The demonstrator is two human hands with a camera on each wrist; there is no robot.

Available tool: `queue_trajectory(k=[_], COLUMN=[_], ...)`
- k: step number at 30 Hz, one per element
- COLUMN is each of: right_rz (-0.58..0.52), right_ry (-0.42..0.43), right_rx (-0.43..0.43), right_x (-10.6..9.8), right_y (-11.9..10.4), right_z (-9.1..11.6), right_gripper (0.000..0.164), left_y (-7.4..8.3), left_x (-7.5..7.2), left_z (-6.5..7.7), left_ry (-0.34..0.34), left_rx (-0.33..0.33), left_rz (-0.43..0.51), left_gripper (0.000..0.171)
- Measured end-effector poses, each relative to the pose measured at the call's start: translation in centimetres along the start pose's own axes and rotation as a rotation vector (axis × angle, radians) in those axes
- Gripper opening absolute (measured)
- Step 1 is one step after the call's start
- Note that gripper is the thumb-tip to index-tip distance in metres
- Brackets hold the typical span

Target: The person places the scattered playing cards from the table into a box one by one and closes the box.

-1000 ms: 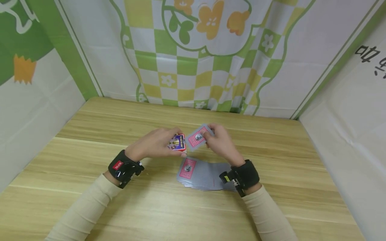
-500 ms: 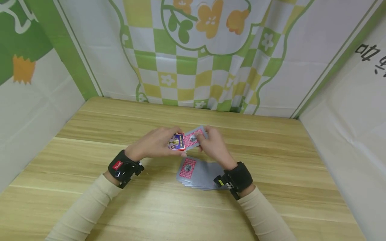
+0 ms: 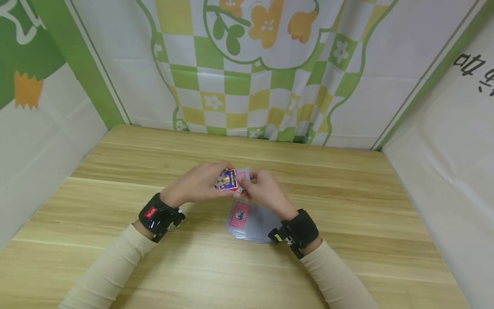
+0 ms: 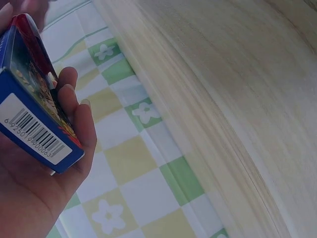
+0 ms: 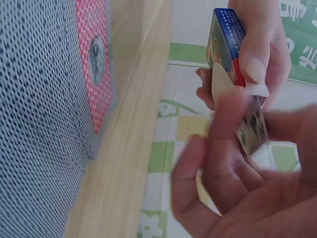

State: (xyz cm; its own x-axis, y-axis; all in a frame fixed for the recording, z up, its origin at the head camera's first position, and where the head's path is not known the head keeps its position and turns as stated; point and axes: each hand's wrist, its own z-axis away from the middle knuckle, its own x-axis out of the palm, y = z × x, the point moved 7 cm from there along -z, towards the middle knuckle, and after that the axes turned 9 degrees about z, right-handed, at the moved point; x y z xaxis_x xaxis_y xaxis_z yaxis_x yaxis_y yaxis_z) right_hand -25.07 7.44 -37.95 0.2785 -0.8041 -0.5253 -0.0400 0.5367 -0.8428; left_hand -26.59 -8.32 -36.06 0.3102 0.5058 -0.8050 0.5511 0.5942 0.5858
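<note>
My left hand (image 3: 200, 182) grips a blue and red playing card box (image 3: 226, 180), its barcode end facing the left wrist camera. At the box's open end, my right hand (image 3: 266, 189) pinches a playing card (image 3: 243, 175) with a red patterned back. Part of that card is inside the box, and its face shows in the right wrist view as a card (image 5: 253, 130) between thumb and fingers. Box flaps stand out beside the fingers there. Below both hands, a fanned spread of playing cards (image 3: 254, 221) lies face down on the table, partly hidden by the right wrist.
The wooden table (image 3: 193, 266) reaches back to a green and yellow checked curtain (image 3: 239, 86). White cloth walls stand on the left and right sides. A strapped camera (image 3: 160, 216) sits on the left wrist, and another camera (image 3: 297, 231) on the right.
My right hand has moved left toward the box, and the card has slid from outside it to mostly inside. The left hand keeps its hold on the box nearly unmoved.
</note>
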Motion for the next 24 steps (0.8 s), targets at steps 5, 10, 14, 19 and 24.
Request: queue_trajectory(k=[5,10,14,19,24], right_rz=[-0.012,-0.039,-0.008,-0.007,0.088], right_ry=[-0.034,0.003,-0.018,-0.009,0.026], right_rx=[0.021,0.021,-0.044,-0.057,-0.031], right_x=[-0.1,-0.9,-0.4,-0.2,-0.9], right_y=[0.6,0.7,0.4,0.4,0.6], right_z=[-0.1,0.1,0.1,-0.1,-0.3], right_gripper=[0.029,0.019,0.012,0.018,0.029], left_y=[0.0,0.1,0.4,0.3,-0.2], left_x=[-0.1,-0.1,0.1,0.1,-0.4], left_z=[0.0,0.0,0.0,0.1,0.2], left_ry=[0.003,0.001,-0.016,-0.024,-0.010], left_rx=[0.008,0.025,0.052,0.026,-0.030], left_rz=[-0.004,-0.002,0.023,0.041,0.010], left_gripper=[0.075,0.078,0.074,0.076,0.082])
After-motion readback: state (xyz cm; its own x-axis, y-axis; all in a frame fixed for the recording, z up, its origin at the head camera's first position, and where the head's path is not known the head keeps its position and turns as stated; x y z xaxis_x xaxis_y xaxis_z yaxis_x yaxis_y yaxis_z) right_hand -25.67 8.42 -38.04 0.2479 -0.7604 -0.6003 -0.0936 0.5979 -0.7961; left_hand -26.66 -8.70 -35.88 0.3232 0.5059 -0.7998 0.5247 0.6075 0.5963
